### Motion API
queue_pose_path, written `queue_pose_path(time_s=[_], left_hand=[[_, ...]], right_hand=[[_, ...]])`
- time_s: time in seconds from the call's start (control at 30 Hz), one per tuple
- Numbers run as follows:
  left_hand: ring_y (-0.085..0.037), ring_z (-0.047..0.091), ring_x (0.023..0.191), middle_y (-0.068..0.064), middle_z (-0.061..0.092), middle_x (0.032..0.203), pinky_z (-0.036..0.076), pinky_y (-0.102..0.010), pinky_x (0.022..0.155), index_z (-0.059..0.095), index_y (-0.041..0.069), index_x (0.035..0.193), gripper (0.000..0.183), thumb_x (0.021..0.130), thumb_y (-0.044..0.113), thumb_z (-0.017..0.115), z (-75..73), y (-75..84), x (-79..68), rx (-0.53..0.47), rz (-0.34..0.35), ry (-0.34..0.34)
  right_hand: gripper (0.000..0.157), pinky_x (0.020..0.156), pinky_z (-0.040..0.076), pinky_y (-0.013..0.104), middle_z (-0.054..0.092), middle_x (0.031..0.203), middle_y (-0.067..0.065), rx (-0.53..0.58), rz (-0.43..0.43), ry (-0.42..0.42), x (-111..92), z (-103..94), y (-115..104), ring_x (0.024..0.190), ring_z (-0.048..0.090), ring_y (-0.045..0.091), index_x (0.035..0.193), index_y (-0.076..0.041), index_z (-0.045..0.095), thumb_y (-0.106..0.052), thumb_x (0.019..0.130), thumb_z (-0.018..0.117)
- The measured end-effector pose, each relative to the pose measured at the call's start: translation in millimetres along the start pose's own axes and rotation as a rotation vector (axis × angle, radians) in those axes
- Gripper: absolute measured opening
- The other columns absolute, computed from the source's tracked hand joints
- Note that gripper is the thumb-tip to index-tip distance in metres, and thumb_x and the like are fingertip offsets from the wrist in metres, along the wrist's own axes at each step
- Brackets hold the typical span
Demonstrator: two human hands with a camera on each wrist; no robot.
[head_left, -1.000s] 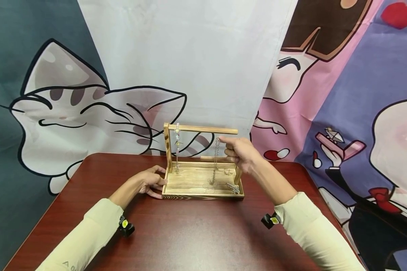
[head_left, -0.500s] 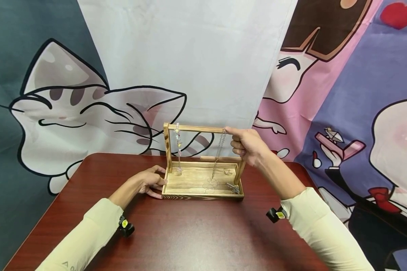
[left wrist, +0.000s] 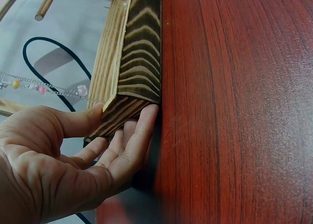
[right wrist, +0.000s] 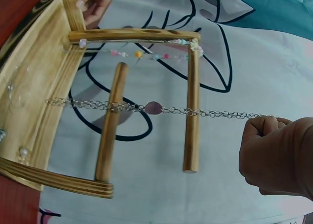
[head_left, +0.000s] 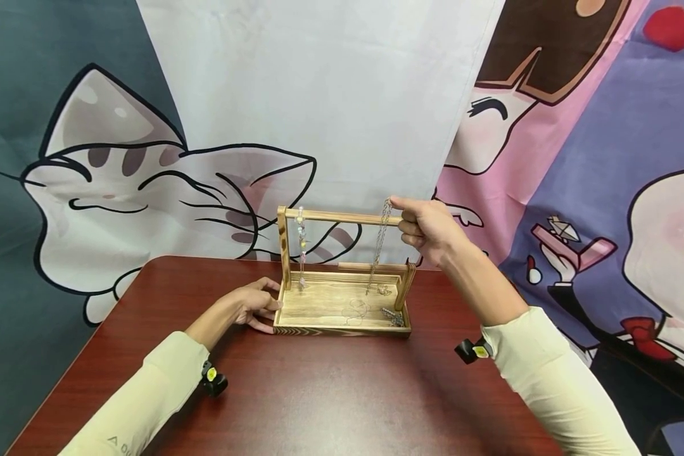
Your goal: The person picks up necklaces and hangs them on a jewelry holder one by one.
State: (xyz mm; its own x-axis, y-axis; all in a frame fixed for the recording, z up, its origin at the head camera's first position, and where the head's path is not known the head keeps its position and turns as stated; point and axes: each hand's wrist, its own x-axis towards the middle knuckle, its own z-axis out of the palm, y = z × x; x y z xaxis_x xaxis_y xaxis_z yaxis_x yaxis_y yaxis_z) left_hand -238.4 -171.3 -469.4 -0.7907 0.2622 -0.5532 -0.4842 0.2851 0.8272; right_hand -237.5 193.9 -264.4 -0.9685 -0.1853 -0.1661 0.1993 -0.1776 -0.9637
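Note:
A wooden jewelry stand (head_left: pixel 342 331) with a tray base sits on the table. My left hand (head_left: pixel 254 305) grips its left end, thumb at the tray rim and fingers against the outer end wall (left wrist: pixel 128 114). Between thumb and curled index finger, my right hand (head_left: pixel 433 229) pinches a silver chain necklace (head_left: pixel 380 237) just above the upper bar (head_left: pixel 342 217). The chain hangs down toward the tray, with a purple oval stone (right wrist: pixel 153 108) partway along it. Near the left post, a beaded necklace (head_left: pixel 303 247) hangs from the upper bar.
A shorter lower bar (head_left: pixel 370 266) extends left from the right post (head_left: pixel 402 288). Inside the tray lie a thin chain (head_left: pixel 358 310), a bundled silver piece (head_left: pixel 393 316) and a small pearl-like piece (head_left: pixel 383 290). A printed cloth (head_left: pixel 342 126) hangs behind the reddish-brown table (head_left: pixel 319 392).
My right hand has risen and moved right, lifting the silver necklace from below the upper bar's height to above it. My left hand has kept its grip on the stand.

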Motion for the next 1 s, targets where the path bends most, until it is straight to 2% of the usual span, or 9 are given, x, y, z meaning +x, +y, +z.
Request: queue_pose_path(time_s=[0.3, 0.77, 1.0], left_hand=[[-0.027, 0.075, 0.098, -0.020, 0.071, 0.113, 0.074, -0.052, 0.082, 0.030, 0.006, 0.159, 0.057, 0.111, -0.002, 0.059, 1.4, 0.4, -1.4, 0.004, 0.000, 0.003], [-0.028, 0.075, 0.099, -0.020, 0.071, 0.113, 0.074, -0.052, 0.082, 0.029, 0.007, 0.158, 0.056, 0.111, -0.001, 0.060, -0.4, 5.2, -1.5, 0.008, 0.005, -0.004], [-0.028, 0.075, 0.097, -0.020, 0.071, 0.110, 0.074, -0.052, 0.081, 0.032, 0.007, 0.157, 0.055, 0.110, -0.002, 0.061, 1.2, 0.6, -1.7, -0.004, 0.002, 0.006]], right_hand=[[0.023, 0.057, 0.011, 0.021, 0.014, 0.068, -0.005, 0.036, -0.033, 0.008, -1.5, -0.3, -19.2, 0.063, 0.012, 0.010, 0.095, -0.011, 0.077, -0.014, 0.115, 0.065], [0.027, 0.058, 0.007, 0.020, 0.015, 0.066, -0.006, 0.096, -0.099, -0.011, -5.5, -3.3, -48.0, 0.062, 0.011, 0.008, 0.092, -0.008, 0.078, -0.012, 0.115, 0.064], [0.025, 0.058, 0.006, 0.021, 0.014, 0.065, -0.006, 0.107, -0.119, -0.006, -7.5, -5.2, -61.7, 0.062, 0.009, 0.008, 0.094, -0.008, 0.077, -0.013, 0.115, 0.065]])
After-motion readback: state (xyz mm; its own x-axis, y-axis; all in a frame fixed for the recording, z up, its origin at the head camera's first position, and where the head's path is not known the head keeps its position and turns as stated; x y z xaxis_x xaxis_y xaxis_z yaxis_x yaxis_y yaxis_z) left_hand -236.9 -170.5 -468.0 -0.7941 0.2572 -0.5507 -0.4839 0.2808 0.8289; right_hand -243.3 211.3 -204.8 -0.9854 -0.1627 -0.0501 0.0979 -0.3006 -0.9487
